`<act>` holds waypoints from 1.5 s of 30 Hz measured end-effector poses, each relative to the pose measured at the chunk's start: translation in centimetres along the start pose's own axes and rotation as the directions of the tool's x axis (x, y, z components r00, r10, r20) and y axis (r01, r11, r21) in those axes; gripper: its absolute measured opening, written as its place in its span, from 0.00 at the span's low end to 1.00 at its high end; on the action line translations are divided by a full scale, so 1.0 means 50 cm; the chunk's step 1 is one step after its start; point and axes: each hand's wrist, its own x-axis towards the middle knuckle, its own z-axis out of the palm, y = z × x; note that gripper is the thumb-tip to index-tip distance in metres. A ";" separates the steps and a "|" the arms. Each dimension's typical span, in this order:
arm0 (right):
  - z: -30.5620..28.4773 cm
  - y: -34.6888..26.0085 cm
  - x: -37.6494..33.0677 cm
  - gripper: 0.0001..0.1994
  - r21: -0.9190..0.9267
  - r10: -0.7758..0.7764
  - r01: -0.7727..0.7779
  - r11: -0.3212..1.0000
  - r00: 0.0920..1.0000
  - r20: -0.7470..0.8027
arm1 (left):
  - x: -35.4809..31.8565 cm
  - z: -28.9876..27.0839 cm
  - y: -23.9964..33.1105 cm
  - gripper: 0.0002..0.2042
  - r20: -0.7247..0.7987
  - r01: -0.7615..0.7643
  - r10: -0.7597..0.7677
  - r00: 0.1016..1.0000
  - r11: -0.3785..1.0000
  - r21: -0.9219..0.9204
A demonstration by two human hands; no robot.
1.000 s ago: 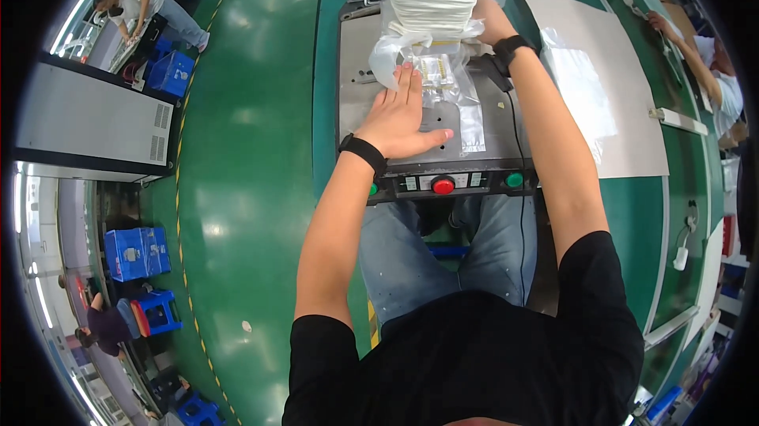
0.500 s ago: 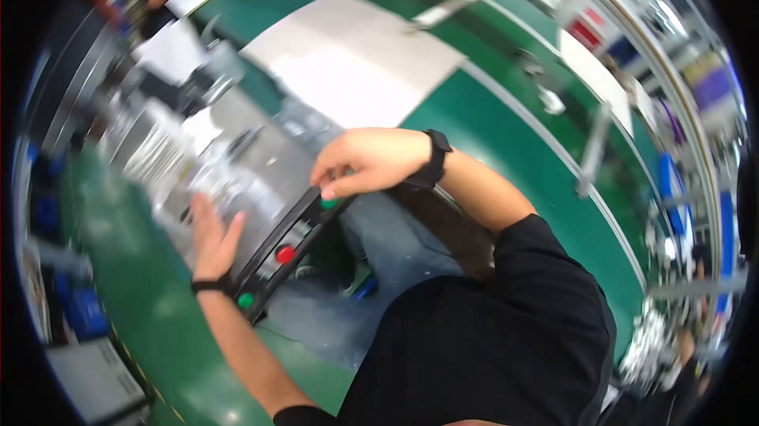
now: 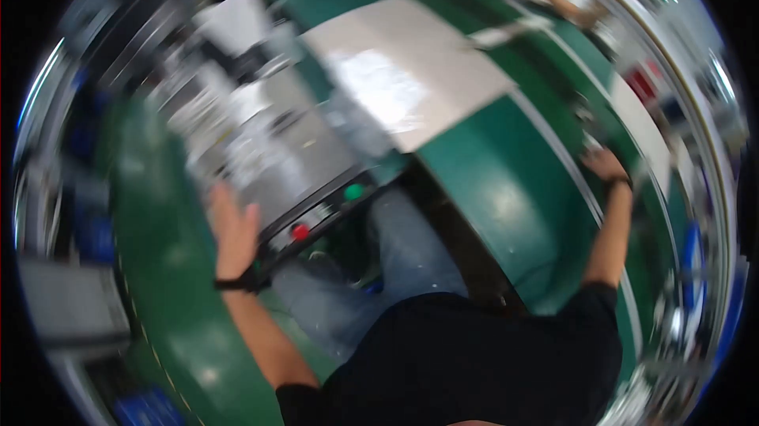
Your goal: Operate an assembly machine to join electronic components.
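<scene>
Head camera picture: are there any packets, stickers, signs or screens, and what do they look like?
Clear plastic packets: blurred, shiny pile on the grey machine top, far side of the left hand.
Button strip: dark bar on the machine's front edge, one red and one green round button.
Blue crate: bottom left, boxy.
No sign, sticker or screen is clear enough to tell.

Your left hand [image 3: 231,228] lies open, fingers spread, at the near edge of the grey machine bed [image 3: 296,161], beside its red button [image 3: 300,231]. Your right hand [image 3: 604,163] reaches far out to the green conveyor's [image 3: 506,197] outer rim; blur hides what it touches.
</scene>
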 end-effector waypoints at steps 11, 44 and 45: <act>-0.316 -0.481 -0.073 0.31 0.762 -0.012 0.530 0.372 0.824 -0.567 | -0.291 0.038 0.132 0.45 0.019 -0.005 0.009 1.000 0.980 -0.200; -0.171 -1.496 0.080 0.24 -0.033 -0.662 0.790 0.612 0.489 -0.568 | -0.387 0.170 0.018 0.05 -0.096 0.183 -0.392 0.915 0.617 -0.766; -0.174 -1.495 0.079 0.24 -0.026 -0.656 0.785 0.618 0.497 -0.568 | -0.387 0.166 0.021 0.05 -0.104 0.177 -0.381 0.919 0.632 -0.754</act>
